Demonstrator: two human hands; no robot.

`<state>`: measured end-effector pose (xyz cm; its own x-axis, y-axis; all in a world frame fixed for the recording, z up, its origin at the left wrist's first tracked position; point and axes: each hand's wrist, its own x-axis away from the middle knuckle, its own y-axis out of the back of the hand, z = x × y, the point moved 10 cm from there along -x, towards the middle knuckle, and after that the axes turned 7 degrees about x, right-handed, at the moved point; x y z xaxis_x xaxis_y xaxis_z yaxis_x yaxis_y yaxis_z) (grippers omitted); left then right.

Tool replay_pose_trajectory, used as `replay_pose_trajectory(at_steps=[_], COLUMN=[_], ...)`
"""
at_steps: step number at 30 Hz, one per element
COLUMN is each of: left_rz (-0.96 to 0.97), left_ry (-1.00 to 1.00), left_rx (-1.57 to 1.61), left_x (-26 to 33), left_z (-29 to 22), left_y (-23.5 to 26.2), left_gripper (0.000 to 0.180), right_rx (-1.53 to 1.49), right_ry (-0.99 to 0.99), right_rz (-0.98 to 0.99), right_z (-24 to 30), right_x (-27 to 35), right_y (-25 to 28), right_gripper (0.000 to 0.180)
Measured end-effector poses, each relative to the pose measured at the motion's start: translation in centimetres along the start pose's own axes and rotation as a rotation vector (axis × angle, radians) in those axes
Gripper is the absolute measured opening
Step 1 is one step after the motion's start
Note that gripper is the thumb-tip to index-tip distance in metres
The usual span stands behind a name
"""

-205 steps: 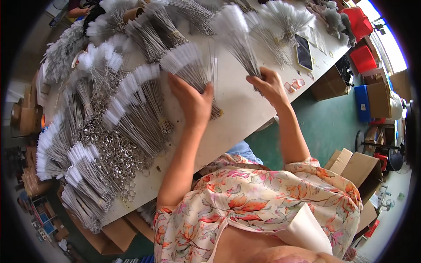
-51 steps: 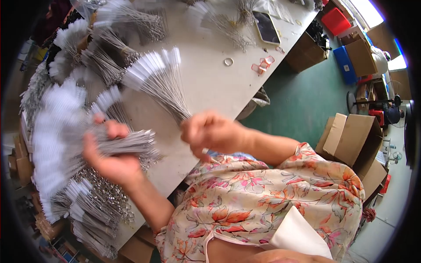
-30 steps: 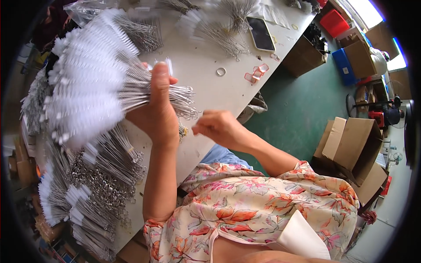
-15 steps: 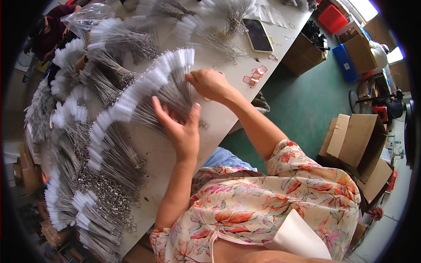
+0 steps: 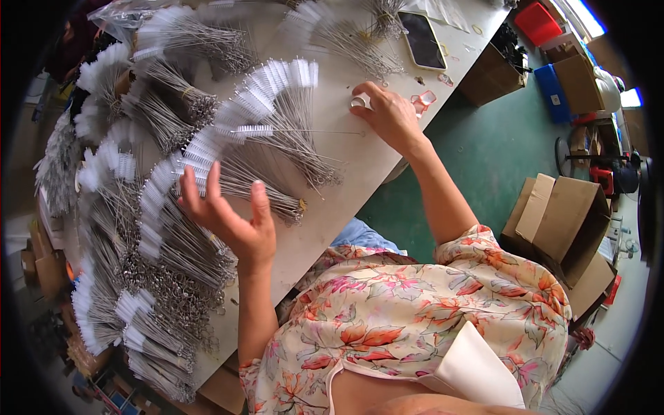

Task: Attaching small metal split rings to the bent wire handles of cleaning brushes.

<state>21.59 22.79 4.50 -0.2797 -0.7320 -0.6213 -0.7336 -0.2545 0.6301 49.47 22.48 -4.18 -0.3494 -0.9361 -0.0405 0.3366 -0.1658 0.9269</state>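
Observation:
My left hand (image 5: 232, 221) is open, fingers spread, over a fanned row of small tube brushes with white bristles (image 5: 204, 155) and twisted wire stems. To its right lies a bundle of the same brushes (image 5: 294, 131), stems fanned toward me. Across that bundle rests a single brush (image 5: 297, 131), its wire end pointing right. My right hand (image 5: 389, 117) is at the table's right side, with thumb and forefinger curled toward each other around a small pale spot. What they pinch, if anything, is too small to make out. Clear reddish plastic pieces (image 5: 423, 102) lie beside that hand.
More brush bundles (image 5: 187, 283) cover the left of the table (image 5: 332, 200). A phone (image 5: 422, 41) lies near the far right edge. Beyond that edge are a carton of black items (image 5: 491, 76), a blue bin (image 5: 552, 93) and open cardboard boxes (image 5: 560, 214).
My right hand has left the brush bundle and moved right, beside the reddish pieces. My left hand has let go and drawn back left. A single brush now lies across the bundle.

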Motion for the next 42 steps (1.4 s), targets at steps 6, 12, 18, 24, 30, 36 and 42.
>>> replay_pose_trajectory(at_steps=[6, 12, 18, 24, 30, 36, 42], left_rz=[0.052, 0.36, 0.465, 0.611, 0.523, 0.426, 0.502], left_ry=[-0.196, 0.7, 1.316, 1.203, 1.338, 1.384, 1.366], left_rx=[0.134, 1.45, 1.983, 1.97, 1.865, 1.837, 1.805], left_x=[-2.0, 0.0, 3.0, 1.3, -0.3, 0.4, 0.3], left_z=[-4.2, -3.3, -4.1, -4.7, -2.9, -1.7, -2.3], left_y=[-2.3, -9.8, -12.8, -13.4, -17.8, -19.1, -18.5], left_gripper=[0.04, 0.045, 0.035, 0.027, 0.03, 0.028, 0.026], right_rx=[0.005, -0.427, -0.037, 0.405, 0.426, -0.191, -0.477], right_ry=[-0.005, 0.274, 0.392, -0.229, -0.327, -0.394, -0.413], right_rz=[0.045, 0.036, 0.204, -0.033, 0.073, -0.071, -0.168], right_z=[-0.4, 6.2, 9.8, -6.4, -8.6, -17.2, -13.2], right_x=[0.0, 2.1, 0.1, -13.6, -17.1, -18.5, -13.2], right_y=[-0.8, 4.4, 6.2, 10.1, 6.8, 4.0, 8.2], right_gripper=[0.025, 0.018, 0.041, 0.068, 0.07, 0.051, 0.032])
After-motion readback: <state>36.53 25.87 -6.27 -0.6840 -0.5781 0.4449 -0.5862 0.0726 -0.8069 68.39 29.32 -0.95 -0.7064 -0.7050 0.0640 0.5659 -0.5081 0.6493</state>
